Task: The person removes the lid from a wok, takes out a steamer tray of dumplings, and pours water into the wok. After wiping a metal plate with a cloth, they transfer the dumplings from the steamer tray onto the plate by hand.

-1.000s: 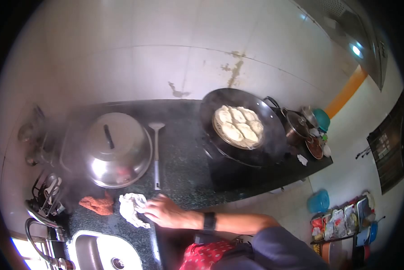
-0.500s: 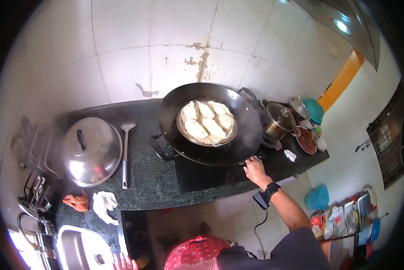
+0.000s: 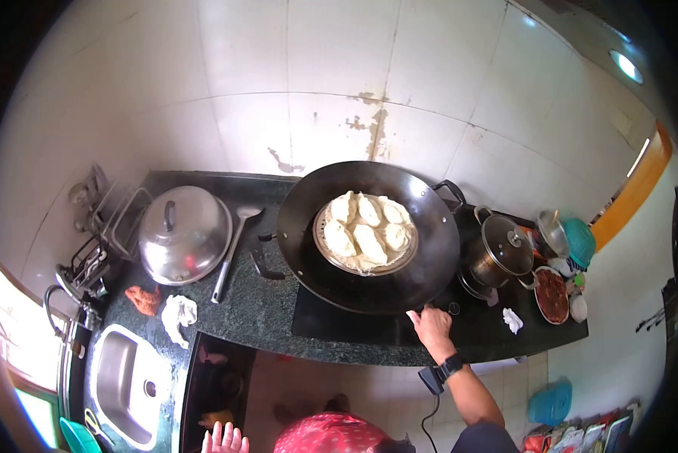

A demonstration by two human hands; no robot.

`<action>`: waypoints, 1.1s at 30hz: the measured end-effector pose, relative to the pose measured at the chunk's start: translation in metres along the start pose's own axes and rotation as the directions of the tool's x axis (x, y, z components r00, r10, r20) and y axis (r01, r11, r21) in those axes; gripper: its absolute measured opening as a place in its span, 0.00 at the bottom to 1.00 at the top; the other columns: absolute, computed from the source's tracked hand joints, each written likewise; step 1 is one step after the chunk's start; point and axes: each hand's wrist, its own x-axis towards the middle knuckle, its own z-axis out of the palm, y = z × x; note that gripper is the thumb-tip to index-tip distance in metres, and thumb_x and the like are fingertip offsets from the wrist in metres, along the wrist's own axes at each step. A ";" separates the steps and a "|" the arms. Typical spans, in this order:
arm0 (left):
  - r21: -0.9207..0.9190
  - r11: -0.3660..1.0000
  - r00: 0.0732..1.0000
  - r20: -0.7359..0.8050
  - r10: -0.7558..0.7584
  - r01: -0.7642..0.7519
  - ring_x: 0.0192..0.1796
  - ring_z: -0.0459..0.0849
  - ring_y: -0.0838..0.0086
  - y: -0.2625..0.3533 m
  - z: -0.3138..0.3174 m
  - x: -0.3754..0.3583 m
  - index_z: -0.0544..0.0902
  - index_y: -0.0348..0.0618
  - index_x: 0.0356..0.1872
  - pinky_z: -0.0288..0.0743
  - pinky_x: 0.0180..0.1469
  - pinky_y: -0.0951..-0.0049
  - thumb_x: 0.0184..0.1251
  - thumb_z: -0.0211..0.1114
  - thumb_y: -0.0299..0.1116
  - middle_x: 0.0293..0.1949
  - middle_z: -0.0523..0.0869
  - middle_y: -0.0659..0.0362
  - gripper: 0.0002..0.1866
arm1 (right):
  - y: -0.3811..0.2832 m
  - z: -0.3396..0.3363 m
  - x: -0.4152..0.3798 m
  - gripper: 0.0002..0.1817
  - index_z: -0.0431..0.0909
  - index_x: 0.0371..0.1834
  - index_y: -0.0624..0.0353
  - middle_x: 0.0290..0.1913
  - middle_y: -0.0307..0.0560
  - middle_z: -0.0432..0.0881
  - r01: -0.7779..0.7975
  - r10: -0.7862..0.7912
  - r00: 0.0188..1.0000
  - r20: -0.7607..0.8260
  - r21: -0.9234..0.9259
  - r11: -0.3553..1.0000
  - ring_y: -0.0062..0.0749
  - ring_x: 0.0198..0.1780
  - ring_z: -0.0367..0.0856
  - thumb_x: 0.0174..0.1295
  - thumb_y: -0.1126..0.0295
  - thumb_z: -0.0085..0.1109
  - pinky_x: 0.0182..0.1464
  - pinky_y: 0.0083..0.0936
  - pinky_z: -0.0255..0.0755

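My right hand (image 3: 432,332) is at the front of the black cooktop (image 3: 328,321), just below the wok's rim. Its fingers are closed around what looks like a stove knob, mostly hidden by the fingers. Above it sits the large black wok (image 3: 429,253). Inside, a round perforated steamer tray (image 3: 339,259) bears several pale, folded dumplings (image 3: 370,243), with a little steam around. At the bottom edge, my left hand (image 3: 224,439) shows only in part, fingers outstretched and holding nothing, near the counter's sink end.
Left of the wok lie a domed lid (image 3: 186,241) and a long-handled spatula (image 3: 233,253). Nearer the sink (image 3: 120,377) are a white cloth (image 3: 178,317) and a brown scrubber (image 3: 143,300). A lidded pot (image 3: 497,253) and a plate of reddish-brown food (image 3: 552,296) stand to the right.
The camera view has shifted, so the counter sits lower and further right, and more of the sink shows. My right hand stays at the cooktop front; my left hand remains low and open.
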 end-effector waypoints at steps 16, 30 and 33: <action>-0.172 0.973 0.981 0.092 0.171 -0.153 0.63 0.72 0.55 0.049 -0.077 -0.026 0.71 0.46 0.61 0.65 0.66 0.48 0.68 0.62 0.44 0.62 0.74 0.49 0.24 | -0.169 -0.037 -0.082 0.21 0.80 0.46 0.61 0.36 0.58 0.85 0.442 -0.568 0.596 0.568 0.359 0.822 0.53 0.42 0.84 0.58 0.55 0.62 0.47 0.45 0.75; -0.419 0.829 0.922 -0.057 0.383 -0.370 0.61 0.75 0.55 0.088 -0.195 -0.079 0.77 0.47 0.58 0.64 0.66 0.47 0.73 0.54 0.46 0.58 0.78 0.50 0.20 | -0.403 -0.007 -0.109 0.16 0.79 0.41 0.59 0.34 0.55 0.84 0.810 -0.941 0.205 0.269 0.493 0.317 0.52 0.39 0.83 0.57 0.59 0.64 0.42 0.43 0.76; -0.432 0.830 0.930 -0.062 0.362 -0.352 0.61 0.75 0.56 0.091 -0.204 -0.076 0.77 0.47 0.58 0.65 0.65 0.47 0.73 0.54 0.46 0.58 0.79 0.49 0.20 | -0.433 0.002 -0.119 0.16 0.78 0.40 0.59 0.33 0.57 0.83 0.833 -0.948 0.143 0.285 0.483 0.271 0.52 0.39 0.83 0.58 0.58 0.63 0.41 0.43 0.76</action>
